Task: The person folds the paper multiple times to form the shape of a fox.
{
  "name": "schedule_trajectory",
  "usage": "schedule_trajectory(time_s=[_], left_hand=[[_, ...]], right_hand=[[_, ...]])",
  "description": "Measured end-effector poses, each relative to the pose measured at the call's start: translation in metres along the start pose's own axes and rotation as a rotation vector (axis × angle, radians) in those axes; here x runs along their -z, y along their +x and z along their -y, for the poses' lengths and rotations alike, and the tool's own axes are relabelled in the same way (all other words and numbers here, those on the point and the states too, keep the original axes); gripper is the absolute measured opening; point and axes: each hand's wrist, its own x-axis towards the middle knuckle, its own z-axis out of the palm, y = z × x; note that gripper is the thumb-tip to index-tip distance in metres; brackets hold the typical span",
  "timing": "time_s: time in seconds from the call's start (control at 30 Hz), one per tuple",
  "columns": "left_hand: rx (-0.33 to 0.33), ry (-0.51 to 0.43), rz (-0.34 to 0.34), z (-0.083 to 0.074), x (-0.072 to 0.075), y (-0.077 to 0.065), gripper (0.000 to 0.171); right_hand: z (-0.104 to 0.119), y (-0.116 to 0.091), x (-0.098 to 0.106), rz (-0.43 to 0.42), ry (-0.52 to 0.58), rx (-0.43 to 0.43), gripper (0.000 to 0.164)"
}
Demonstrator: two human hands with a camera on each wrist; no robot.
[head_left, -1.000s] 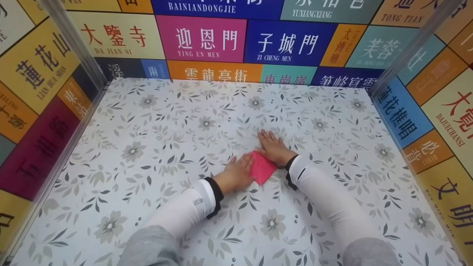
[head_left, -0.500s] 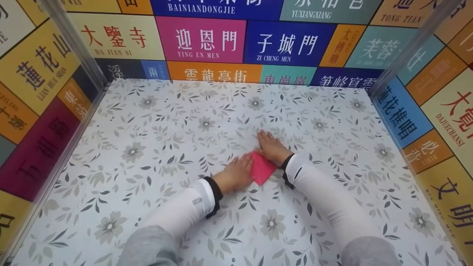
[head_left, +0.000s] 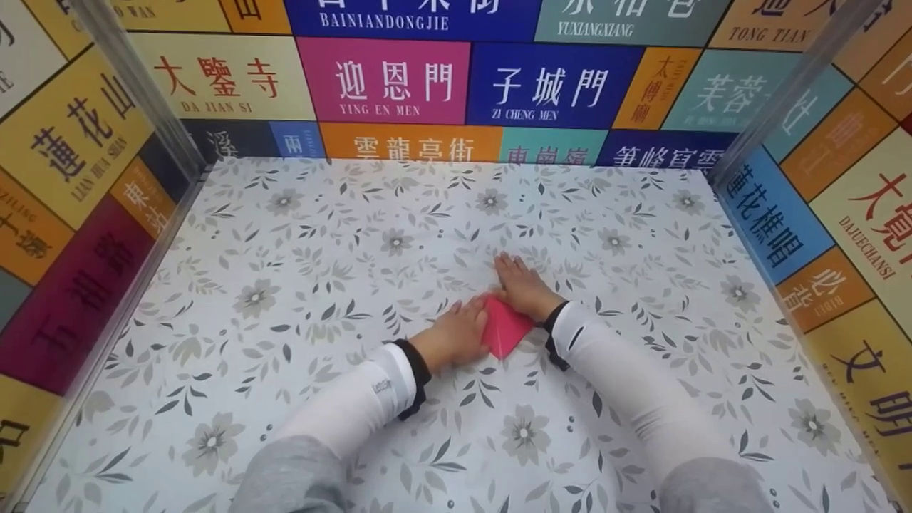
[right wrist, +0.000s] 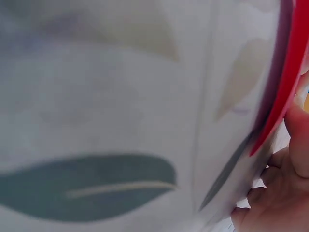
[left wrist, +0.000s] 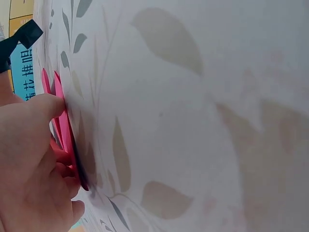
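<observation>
A small piece of pink folded paper [head_left: 504, 329] with a crease down it lies on the patterned table, its lower corner pointing toward the person. My left hand [head_left: 457, 333] rests over its left edge with fingers extended. In the left wrist view the thumb and fingers of the left hand [left wrist: 29, 154] lie along the paper [left wrist: 66, 135], whose layers stand slightly apart at one end. My right hand [head_left: 526, 288] lies across the upper right edge, fingers stretched away from the person. The right wrist view has the paper's red-looking edge [right wrist: 285, 77] beside the right hand [right wrist: 285, 188].
The table [head_left: 342, 427] has a white covering printed with grey flowers and leaves. Behind it stands a wall of coloured panels [head_left: 385, 80] with lettering, and similar panels [head_left: 848, 235] run along both sides. A clear upright strip [head_left: 146, 85] marks the left back corner.
The right wrist has shifted slightly left and the head view has tilted a little. Both hands stay on the pink paper, which keeps almost the same place and shape.
</observation>
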Motion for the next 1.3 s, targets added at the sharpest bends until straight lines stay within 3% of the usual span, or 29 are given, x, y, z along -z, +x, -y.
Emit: schedule_trajectory(time_s=[0.27,0.57,1.1,1.3], left_hand=[[-0.008,-0.029,-0.003,0.0,-0.002,-0.001,0.071],[-0.022,-0.056,-0.028,0.006,-0.006,-0.005,0.069],[0.002,-0.031,-0.028,0.001,-0.011,-0.007,0.066],[0.008,-0.016,-0.061,-0.001,-0.014,-0.01,0.062]], right_hand=[[0.003,0.0,-0.001,-0.035,-0.006,-0.037,0.066],[0.007,0.004,0.002,-0.002,0.011,-0.07,0.067],[0.005,0.001,-0.001,-0.015,0.032,-0.062,0.066],[0.006,0.002,0.0,-0.009,0.025,-0.06,0.066]])
